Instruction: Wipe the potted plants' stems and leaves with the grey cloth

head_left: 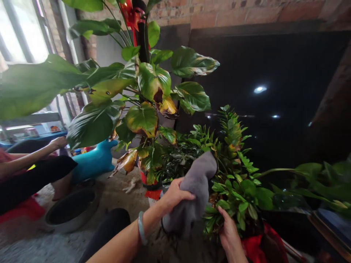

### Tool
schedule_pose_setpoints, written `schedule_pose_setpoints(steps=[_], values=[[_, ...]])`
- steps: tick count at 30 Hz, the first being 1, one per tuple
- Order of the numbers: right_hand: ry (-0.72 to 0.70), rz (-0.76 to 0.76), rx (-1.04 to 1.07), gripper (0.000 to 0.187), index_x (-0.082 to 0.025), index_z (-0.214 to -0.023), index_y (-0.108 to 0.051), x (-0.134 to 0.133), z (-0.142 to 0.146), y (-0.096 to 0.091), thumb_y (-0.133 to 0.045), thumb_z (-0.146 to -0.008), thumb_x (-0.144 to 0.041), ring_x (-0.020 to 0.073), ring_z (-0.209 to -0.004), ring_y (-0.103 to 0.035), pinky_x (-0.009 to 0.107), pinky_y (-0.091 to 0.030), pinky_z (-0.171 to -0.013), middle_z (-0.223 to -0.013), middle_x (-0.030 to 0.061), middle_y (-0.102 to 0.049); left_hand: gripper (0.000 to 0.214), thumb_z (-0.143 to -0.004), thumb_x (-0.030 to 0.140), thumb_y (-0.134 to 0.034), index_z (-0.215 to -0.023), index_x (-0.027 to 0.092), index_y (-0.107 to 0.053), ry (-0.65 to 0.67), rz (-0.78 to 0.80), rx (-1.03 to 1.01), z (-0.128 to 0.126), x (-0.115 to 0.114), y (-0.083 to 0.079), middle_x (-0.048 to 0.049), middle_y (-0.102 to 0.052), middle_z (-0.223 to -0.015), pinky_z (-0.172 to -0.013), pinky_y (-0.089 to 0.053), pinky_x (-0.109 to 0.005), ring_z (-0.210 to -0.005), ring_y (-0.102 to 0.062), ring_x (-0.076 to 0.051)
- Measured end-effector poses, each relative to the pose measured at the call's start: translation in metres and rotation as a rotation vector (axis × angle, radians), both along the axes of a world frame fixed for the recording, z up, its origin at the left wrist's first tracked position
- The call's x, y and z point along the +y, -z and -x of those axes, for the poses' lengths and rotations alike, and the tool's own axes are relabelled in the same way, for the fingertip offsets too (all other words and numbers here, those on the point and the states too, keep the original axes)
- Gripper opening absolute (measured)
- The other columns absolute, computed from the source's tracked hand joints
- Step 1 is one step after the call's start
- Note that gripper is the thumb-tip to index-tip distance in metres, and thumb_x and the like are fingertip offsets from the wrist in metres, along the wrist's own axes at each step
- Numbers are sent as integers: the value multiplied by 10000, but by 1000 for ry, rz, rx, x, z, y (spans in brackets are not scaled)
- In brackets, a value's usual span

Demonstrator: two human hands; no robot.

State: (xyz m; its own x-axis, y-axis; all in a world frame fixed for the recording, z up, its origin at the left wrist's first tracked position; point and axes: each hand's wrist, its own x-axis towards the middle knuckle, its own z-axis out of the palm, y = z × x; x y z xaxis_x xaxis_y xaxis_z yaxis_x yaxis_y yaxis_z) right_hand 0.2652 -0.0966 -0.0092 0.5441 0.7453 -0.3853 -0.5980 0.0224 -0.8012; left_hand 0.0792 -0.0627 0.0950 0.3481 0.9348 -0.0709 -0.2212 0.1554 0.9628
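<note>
Head view, looking down at both hands working around a small leafy plant (236, 175), so I'll use that plant as the anchor for everything.

Closest in: the left hand (174, 195) sits just left of the plant, fingers curled tight around a grey cloth (196, 193). The cloth looks soft and fleecy, bunched into a long lump that runs roughly up and down, its top end poking up against the plant's leaves and its bottom end drooping below the fist. A pale bangle (142, 228) rides on that wrist. The right hand (229, 230) is below the plant, fingers reaching up into the lower stems; I honestly can't tell whether they're pinching a stem or only touching, the leaves cover the tips. So the cloth lies left of and above the right hand, and the left hand is the one that has it, right up against the foliage.

The plant's leaves are small, glossy and oval, set in rows along upright stems. Something red and shiny (263, 244) sits under it, maybe a pot wrap.

Left of the plant and further back stands a big plant (142, 109) with broad waxy leaves, several yellowed with brown crispy edges. Further left, a dark round basin (71, 208) sits on the rough concrete floor, then a blue toy animal (93, 160), and another person's arm (35, 153) stretched out. Behind the plant there's a dark glossy wall with brick above.
</note>
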Motion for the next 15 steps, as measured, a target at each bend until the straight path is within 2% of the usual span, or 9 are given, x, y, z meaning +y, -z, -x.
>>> schedule_pose_setpoints(steps=[3, 5, 7, 12, 14, 15], values=[[-13, 6, -2, 280, -215, -654, -672, -1, -2, 2, -735, -403, -323, 240, -658, -670, 347, -515, -612, -622, -9, -720, 313, -358, 87, -703, -658, 169, -666, 87, 82, 218, -1, -13, 34, 65, -552, -515, -479, -361, -216, -525, -452, -119], [-21, 14, -4, 271, -212, -634, -665, -1, -4, 6, -733, -398, -326, 244, -657, -670, 345, -510, -601, -604, -3, -715, 335, -340, 102, -721, -666, 152, -662, 174, 130, 274, 2, -23, 42, 73, -538, -517, -485, -354, -225, -534, -449, -122], [-27, 16, -9, 259, -206, -623, -664, -1, -6, 10, -729, -402, -324, 252, -692, -674, 347, -512, -619, -608, 5, -715, 359, -322, 108, -737, -672, 140, -661, 211, 123, 246, 5, -26, 33, 73, -541, -534, -497, -356, -226, -546, -451, -122], [-10, -13, -37, 247, -217, -656, -675, 1, -5, 12, -736, -427, -287, 233, -818, -670, 316, -509, -719, -661, -18, -726, 357, -368, 140, -749, -717, 156, -675, 130, -23, -23, -3, -10, -19, 35, -594, -594, -548, -409, -232, -555, -481, -124], [-15, -26, -41, 253, -221, -661, -676, 0, -3, 8, -737, -429, -301, 226, -834, -667, 304, -509, -730, -661, -23, -725, 353, -384, 146, -744, -729, 173, -675, 98, -33, -94, -12, -3, -26, 27, -613, -620, -570, -438, -248, -559, -500, -134], [-26, -28, -39, 261, -220, -665, -676, 0, -2, 7, -738, -432, -320, 232, -833, -668, 312, -513, -724, -664, -18, -726, 351, -386, 138, -739, -729, 181, -678, 86, -31, -96, -17, -3, -23, 28, -617, -626, -577, -443, -251, -564, -504, -137]])
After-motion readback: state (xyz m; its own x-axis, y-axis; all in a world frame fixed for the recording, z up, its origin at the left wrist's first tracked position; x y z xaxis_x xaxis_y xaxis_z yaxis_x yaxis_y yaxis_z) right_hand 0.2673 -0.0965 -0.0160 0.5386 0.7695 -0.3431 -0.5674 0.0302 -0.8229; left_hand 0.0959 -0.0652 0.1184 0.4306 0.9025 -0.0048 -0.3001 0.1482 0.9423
